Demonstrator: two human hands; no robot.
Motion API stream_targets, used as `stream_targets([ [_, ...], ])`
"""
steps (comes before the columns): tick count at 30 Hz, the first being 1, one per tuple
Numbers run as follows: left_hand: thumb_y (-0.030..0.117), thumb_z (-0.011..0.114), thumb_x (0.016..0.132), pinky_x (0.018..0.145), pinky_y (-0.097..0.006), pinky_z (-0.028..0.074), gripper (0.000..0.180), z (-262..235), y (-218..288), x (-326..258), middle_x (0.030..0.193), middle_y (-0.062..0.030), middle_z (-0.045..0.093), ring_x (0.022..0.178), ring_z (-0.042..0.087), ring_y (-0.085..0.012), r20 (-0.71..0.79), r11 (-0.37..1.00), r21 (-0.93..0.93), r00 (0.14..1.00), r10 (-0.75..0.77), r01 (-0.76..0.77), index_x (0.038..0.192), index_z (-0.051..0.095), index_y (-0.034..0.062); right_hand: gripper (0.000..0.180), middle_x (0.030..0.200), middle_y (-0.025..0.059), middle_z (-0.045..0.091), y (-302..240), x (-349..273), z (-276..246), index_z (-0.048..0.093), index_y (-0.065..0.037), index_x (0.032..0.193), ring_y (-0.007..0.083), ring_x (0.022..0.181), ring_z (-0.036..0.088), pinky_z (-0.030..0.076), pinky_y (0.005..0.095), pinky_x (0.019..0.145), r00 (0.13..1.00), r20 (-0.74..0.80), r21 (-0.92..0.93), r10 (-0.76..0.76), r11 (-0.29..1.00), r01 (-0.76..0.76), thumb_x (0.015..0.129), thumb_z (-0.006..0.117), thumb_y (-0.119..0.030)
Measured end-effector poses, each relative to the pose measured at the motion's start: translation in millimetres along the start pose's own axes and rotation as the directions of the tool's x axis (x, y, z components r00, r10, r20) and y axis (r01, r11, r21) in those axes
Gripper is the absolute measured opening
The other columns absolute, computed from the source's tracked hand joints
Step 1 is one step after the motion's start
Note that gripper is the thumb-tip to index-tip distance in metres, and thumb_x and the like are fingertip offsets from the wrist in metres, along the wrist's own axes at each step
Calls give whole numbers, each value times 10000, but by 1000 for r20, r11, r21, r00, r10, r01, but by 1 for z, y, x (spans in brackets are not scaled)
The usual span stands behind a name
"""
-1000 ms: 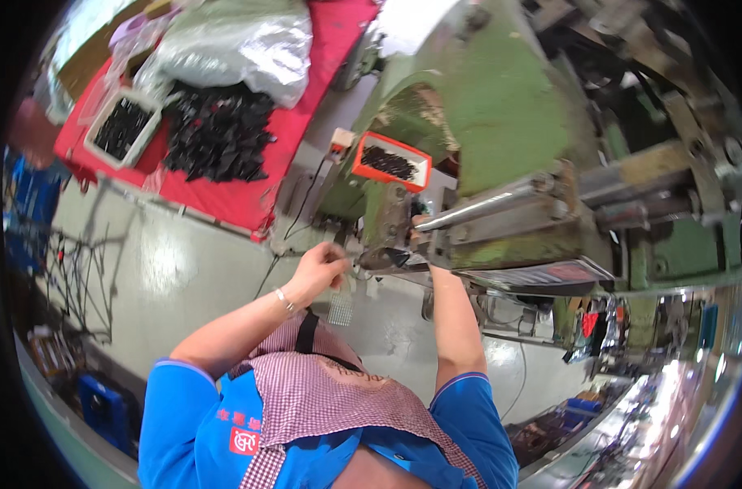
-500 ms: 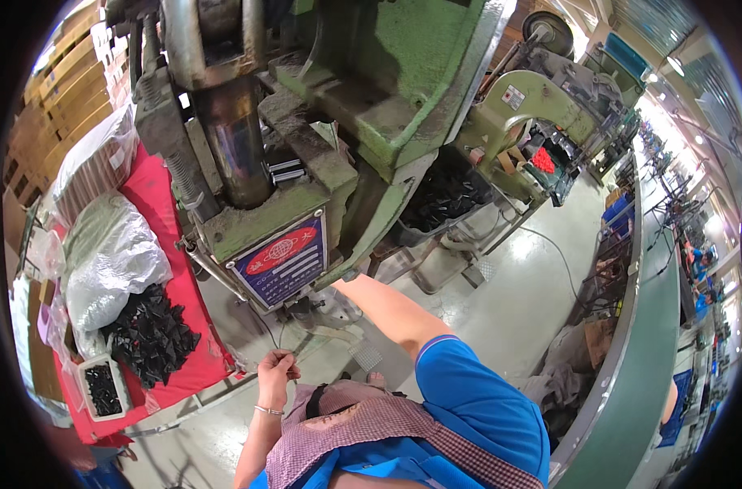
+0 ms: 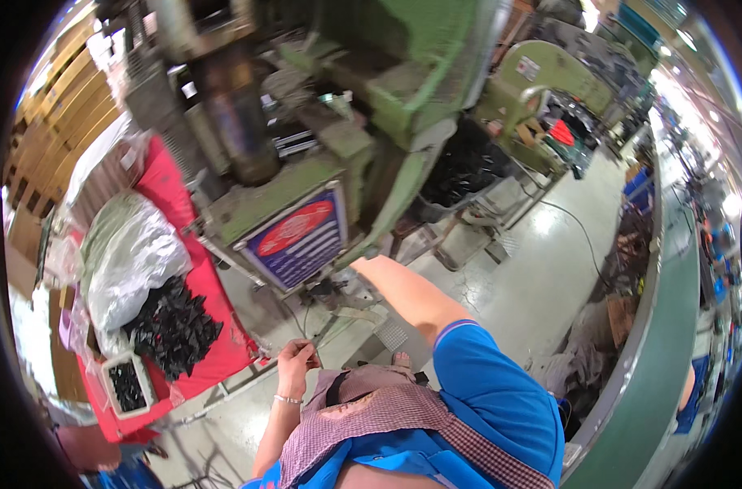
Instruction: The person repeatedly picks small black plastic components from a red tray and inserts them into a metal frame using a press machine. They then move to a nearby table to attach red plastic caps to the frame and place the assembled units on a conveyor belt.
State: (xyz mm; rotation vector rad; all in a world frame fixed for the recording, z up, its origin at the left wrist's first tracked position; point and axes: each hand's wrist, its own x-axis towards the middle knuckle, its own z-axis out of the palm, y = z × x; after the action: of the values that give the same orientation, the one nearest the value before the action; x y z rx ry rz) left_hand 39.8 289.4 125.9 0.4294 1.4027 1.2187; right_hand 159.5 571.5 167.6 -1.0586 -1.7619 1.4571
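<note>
Two hands, apart. Left hand: fingers bent in, just below the press in view; can't tell if they pinch something. Right hand: hidden behind the press's lower edge, only its bare forearm shows; grip can't be told. One near press, green, directly ahead of the person, top cut off by the frame, blurred. Its one thick metal cylinder gives the long axis: roughly up-down in view, top leaning slightly left. One sign plate on the press faces the person, right end tilted up. One more green machine farther back on the right, partly hidden.

Left: one red-covered bench, with one pale tray of black pieces, one black pile beside it, too tangled to count, and one silvery plastic bag just above the pile. One dark bin right of the press, more black pieces inside, uncountable. One bracelet, left wrist.
</note>
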Motion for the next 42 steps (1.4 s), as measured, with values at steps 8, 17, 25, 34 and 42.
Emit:
stream_targets([
  [8, 84, 610, 887, 580, -288, 517, 107, -18, -16, 4, 787, -48, 618, 642, 611, -154, -9, 1000, 12, 1000, -18, 18, 950, 601, -1, 101, 649, 88, 614, 10, -25, -8, 654, 21, 792, 171, 595, 615, 457, 326, 540, 998, 8, 9, 63, 998, -63, 756, 682, -69],
  [17, 89, 618, 867, 557, -282, 523, 202, -25, -40, 6, 799, -69, 630, 630, 611, -150, -47, 997, 36, 997, -60, 61, 1030, 605, -30, 110, 653, 95, 618, 15, -20, -6, 657, 25, 790, 174, 596, 619, 463, 330, 546, 999, 15, 22, 47, 999, -48, 751, 688, -73],
  [25, 82, 594, 883, 546, -274, 530, 127, 3, -39, 21, 767, -53, 616, 610, 605, -137, 23, 978, 188, 995, -99, 93, 977, 597, -3, 118, 656, 100, 622, 14, -39, -44, 659, 28, 788, 177, 597, 622, 468, 334, 551, 999, -33, 83, 4, 997, -2, 747, 693, -77],
  [34, 77, 588, 897, 545, -279, 513, 127, 141, -43, 59, 758, -53, 601, 611, 590, -139, 148, 923, 386, 986, -71, 8, 998, 580, 0, 94, 640, 92, 613, 41, -126, -181, 649, 10, 790, 149, 520, 581, 466, 301, 531, 979, -203, 38, -9, 999, 17, 761, 659, -79],
  [42, 63, 621, 860, 534, -239, 445, 87, 378, 20, 125, 694, -20, 593, 587, 548, -80, 481, 660, 509, 819, 313, -552, 905, 596, -7, 75, 669, 49, 619, 124, -235, -336, 643, 18, 843, 105, 559, 583, 484, 258, 515, 946, -176, 336, 274, 920, -204, 809, 642, -49],
])
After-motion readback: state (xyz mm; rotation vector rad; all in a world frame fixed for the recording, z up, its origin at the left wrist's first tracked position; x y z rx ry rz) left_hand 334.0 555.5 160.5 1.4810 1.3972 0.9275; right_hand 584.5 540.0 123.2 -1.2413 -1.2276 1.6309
